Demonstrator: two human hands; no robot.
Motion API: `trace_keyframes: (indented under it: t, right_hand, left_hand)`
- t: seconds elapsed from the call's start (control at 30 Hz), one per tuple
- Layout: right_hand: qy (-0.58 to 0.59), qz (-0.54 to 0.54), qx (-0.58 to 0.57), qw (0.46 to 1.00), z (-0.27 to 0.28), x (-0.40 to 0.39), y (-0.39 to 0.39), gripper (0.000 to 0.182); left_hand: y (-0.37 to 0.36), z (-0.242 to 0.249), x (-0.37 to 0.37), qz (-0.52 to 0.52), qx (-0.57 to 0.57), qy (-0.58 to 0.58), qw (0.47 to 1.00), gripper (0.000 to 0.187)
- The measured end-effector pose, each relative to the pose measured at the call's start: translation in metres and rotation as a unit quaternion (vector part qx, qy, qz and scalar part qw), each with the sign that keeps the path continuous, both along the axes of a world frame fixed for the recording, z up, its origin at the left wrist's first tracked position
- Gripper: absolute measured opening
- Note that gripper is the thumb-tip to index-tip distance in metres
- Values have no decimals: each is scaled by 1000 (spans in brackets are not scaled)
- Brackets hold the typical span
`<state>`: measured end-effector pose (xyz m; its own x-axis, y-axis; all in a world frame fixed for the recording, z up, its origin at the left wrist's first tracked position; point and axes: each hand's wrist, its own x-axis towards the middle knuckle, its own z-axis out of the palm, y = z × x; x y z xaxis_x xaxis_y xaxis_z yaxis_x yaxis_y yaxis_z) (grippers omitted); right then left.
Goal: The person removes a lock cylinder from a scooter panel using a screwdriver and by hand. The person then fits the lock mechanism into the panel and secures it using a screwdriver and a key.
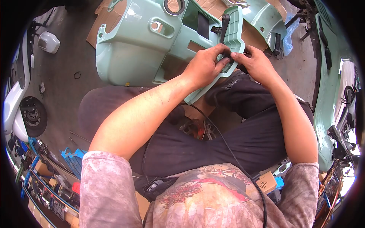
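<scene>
A glossy light-green plastic scooter panel (133, 49) lies at my knees, with a round ring opening and several box-shaped recesses. Its ribbed green lid (235, 28) stands swung out on the panel's right side, and a black lever-like strip (225, 27) lies along the inside. My left hand (209, 64) is closed at the lid's inner face, thumb and fingers pinched around a small dark piece that I cannot make out. From the right, my right hand (257, 64) grips the lid's outer edge, thumb against the rim. A dark part below its fingers is mostly hidden.
Cardboard (99, 26) lies under the panel. Another green body part (262, 19) rests behind it, near blue plastic wrap (292, 34). A black cable (224, 138) runs across my lap. A wheel (33, 116) stands at left, a long green panel (327, 95) at right.
</scene>
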<state>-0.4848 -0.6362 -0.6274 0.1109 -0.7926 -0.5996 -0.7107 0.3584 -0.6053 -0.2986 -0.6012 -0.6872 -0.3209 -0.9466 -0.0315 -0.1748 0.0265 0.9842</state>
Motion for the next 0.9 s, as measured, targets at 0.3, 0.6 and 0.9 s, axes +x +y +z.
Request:
trace_keyframes:
  t: [0.3,0.6,0.9]
  right_hand:
    - [-28,-17,39,999,9,3,-1,47]
    - [-32,-15,38,999,2,2,-1,42]
    - [-28,-14,34,999,4,3,-1,40]
  left_hand:
    - [2,1,-1,15,54,49,997,21]
    - [4,0,-1,8,79,43,996,21]
    - [4,5,-1,25,68,34,997,22]
